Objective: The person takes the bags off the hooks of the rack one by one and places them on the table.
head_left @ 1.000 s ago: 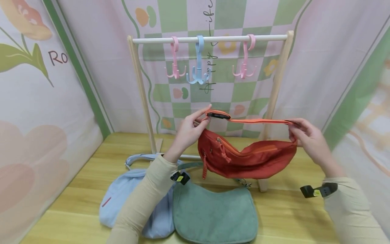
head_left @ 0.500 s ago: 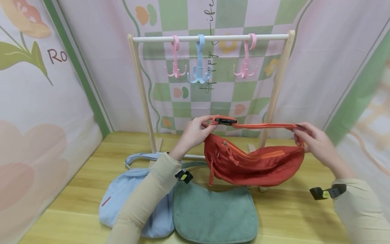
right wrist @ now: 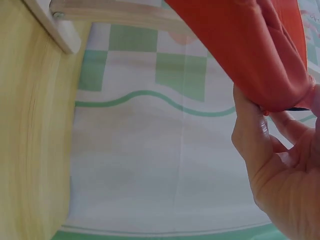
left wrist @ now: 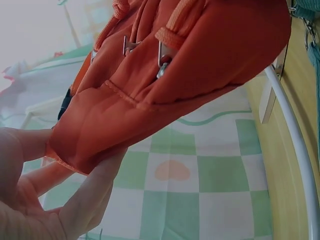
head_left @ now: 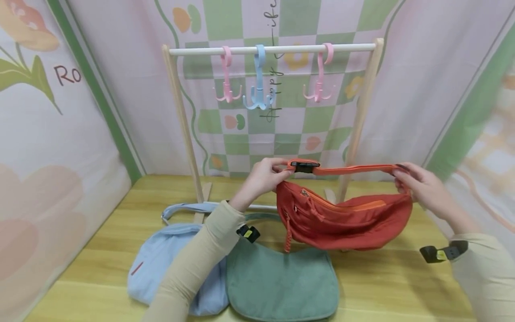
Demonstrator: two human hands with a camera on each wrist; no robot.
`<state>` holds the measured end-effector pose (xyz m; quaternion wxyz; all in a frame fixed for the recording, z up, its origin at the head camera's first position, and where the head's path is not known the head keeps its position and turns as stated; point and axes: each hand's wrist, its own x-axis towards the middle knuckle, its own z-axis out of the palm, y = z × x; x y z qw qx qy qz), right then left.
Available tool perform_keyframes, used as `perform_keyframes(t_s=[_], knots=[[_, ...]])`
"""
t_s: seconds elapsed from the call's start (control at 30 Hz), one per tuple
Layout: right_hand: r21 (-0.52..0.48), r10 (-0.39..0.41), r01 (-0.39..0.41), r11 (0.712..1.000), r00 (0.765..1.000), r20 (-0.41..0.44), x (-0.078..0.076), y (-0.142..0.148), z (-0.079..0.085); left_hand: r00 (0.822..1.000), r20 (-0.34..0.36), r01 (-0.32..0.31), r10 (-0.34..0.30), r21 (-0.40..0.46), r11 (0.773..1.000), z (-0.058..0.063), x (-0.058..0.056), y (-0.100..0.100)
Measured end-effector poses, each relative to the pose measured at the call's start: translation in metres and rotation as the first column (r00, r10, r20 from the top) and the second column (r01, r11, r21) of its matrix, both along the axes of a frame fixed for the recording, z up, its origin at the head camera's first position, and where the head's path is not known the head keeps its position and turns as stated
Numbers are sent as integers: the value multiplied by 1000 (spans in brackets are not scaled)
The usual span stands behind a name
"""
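A red waist bag [head_left: 346,223] with an orange strap [head_left: 354,169] and a black buckle [head_left: 306,167] hangs between my two hands above the table. My left hand [head_left: 263,178] pinches the strap and the bag's left end near the buckle. At the other end, my right hand [head_left: 426,188] grips the strap and the bag's right corner. In the left wrist view, zip pulls [left wrist: 164,65] show on the bag's front, and the fingers hold its tip. The right wrist view has the thumb and fingers around the folded red corner [right wrist: 280,95].
Behind the bag stands a rack with a white rail [head_left: 281,48], bearing a blue hook [head_left: 259,85] and two pink hooks [head_left: 227,80]. A green shoulder bag [head_left: 283,281] and a light blue bag [head_left: 161,259] lie side by side on the wooden table [head_left: 96,264].
Both hands have carried the red waist bag to the right and slightly down, holding it throughout. The bags on the table stay put, and the view has shifted a little.
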<state>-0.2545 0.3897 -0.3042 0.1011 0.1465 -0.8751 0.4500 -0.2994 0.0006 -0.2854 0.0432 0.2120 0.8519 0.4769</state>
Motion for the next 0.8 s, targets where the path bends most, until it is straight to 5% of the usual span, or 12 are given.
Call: perform_keyframes(t_s=[0.33,0.8], knots=[[112,-29,27,993,999,14,9,15,-1,998,32,49,-47,-46,998,-3,5,13],[266,-68,38,963,992,104,22,29,-1,993,-30,106,-111,-125,986,-8,9,26]])
